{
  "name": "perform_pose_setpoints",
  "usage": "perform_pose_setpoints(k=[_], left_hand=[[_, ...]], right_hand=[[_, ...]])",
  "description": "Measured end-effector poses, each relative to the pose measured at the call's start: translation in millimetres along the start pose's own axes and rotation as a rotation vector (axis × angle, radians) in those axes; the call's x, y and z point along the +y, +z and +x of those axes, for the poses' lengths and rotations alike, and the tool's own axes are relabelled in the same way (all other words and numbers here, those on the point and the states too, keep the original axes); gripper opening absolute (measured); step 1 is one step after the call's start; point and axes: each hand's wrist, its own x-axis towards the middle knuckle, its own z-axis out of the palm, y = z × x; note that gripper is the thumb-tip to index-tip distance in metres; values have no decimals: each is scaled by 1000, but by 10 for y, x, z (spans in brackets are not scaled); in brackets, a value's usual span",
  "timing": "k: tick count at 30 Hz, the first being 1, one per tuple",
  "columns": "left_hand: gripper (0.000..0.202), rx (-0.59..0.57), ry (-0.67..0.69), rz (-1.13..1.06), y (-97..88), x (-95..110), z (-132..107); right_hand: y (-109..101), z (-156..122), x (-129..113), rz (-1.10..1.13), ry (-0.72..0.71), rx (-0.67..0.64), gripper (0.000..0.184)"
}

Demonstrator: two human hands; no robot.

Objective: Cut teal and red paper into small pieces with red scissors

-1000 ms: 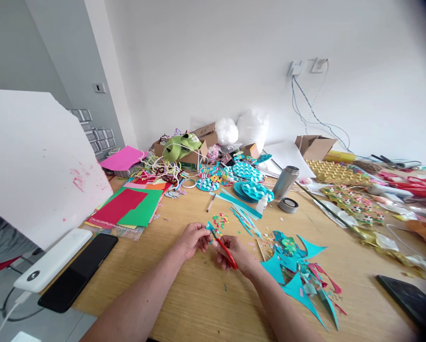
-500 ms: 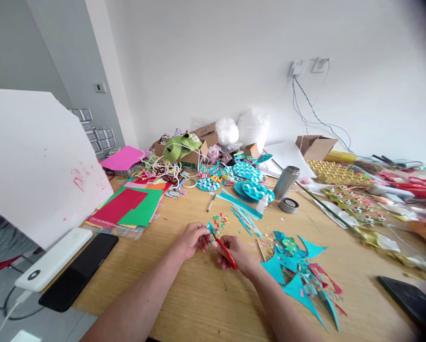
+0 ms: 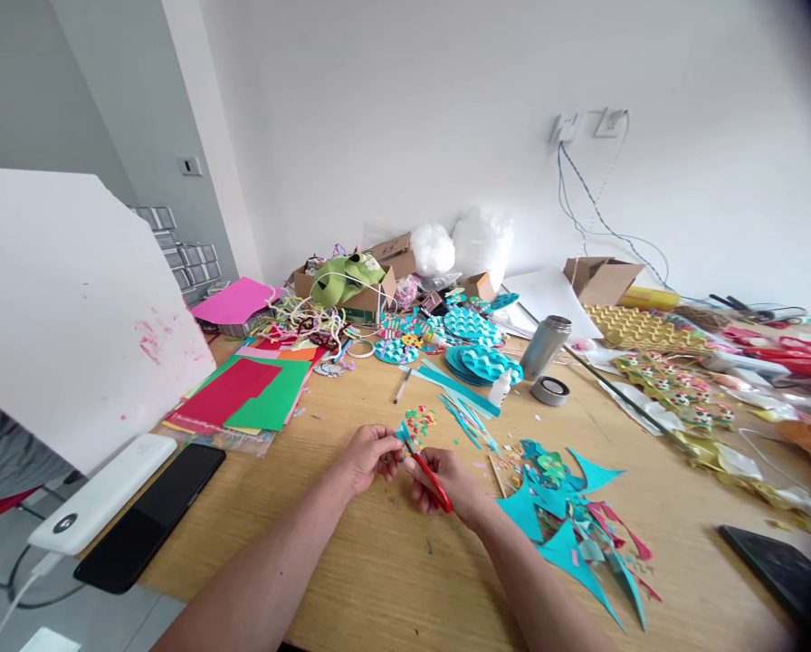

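Note:
Between thumb and fingers my left hand (image 3: pixel 373 455) pinches a small piece of blue paper (image 3: pixel 403 433). My right hand (image 3: pixel 443 484) is closed round red-handled scissors (image 3: pixel 434 482), whose blades point up and left at the paper. Both hands are low over the wooden table (image 3: pixel 365 580). Just beyond them lies a small heap of colourful paper bits (image 3: pixel 420 418). Cut blue paper scraps (image 3: pixel 568 543), mixed with red strips, spread to the right of my right forearm.
Blue wavy discs (image 3: pixel 483 364), a white glue bottle (image 3: pixel 499 389), a metal flask (image 3: pixel 547 348) and a tape roll (image 3: pixel 550 390) stand further back. Coloured paper sheets (image 3: pixel 229 398), a black phone (image 3: pixel 151 516) and a white power bank (image 3: pixel 103 493) lie left.
The blue paper and the scissor tips have shifted very slightly. My hands keep nearly the same place and hold.

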Motion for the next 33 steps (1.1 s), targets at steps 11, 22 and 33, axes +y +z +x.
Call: perform_pose_setpoints(k=[11, 22, 33], left_hand=[[19, 7, -17, -17, -13, 2, 7], [22, -15, -20, -9, -2, -16, 9], [20, -32, -23, -3, -3, 1, -7]], right_hand=[[-3, -4, -8, -27, 14, 2, 40], [11, 2, -31, -30, 28, 20, 42], [7, 1, -15, -9, 8, 14, 40]])
